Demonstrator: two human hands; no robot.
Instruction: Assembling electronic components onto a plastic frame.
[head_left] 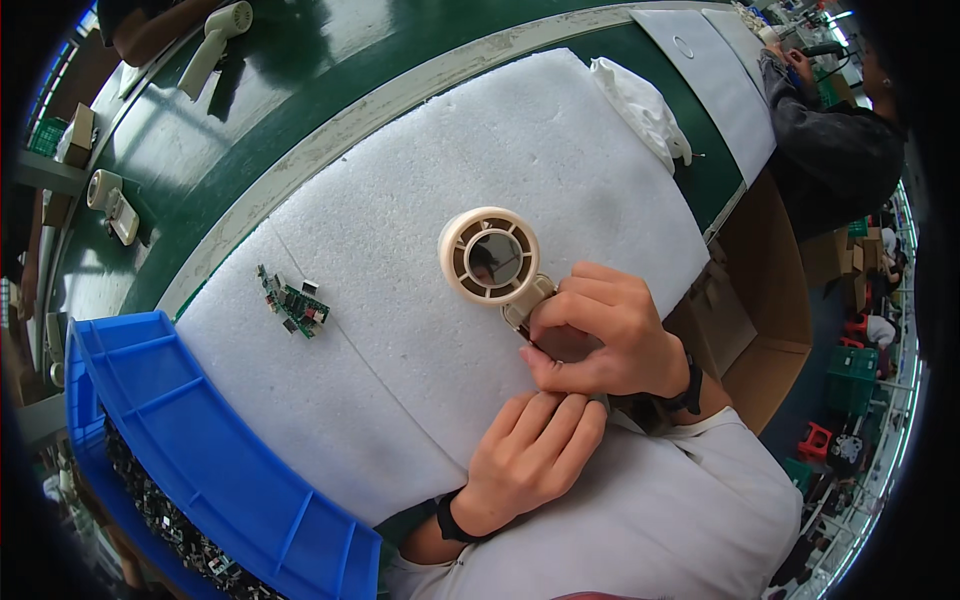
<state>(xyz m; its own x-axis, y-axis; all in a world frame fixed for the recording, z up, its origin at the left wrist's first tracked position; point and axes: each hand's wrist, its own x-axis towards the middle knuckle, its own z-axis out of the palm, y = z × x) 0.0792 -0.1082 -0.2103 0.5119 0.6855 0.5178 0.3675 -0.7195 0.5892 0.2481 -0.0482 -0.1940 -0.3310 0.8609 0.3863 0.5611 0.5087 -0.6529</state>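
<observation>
A cream hand-held fan part (490, 256), round with a dark centre, lies on the white foam sheet (400, 230). My right hand (605, 330) is closed around its short handle just below the round head. My left hand (530, 450) sits right under the right one, fingers curled against it and touching the same handle end; what lies between the fingers is hidden. A small green circuit board (295, 303) lies apart on the foam, to the left of the fan.
A blue plastic bin (170, 440) with several dark small parts stands at the lower left. A white cloth (640, 105) lies at the foam's far edge. Cream fan bodies (215, 40) rest on the green conveyor (230, 130). Another person (830, 140) works at the upper right.
</observation>
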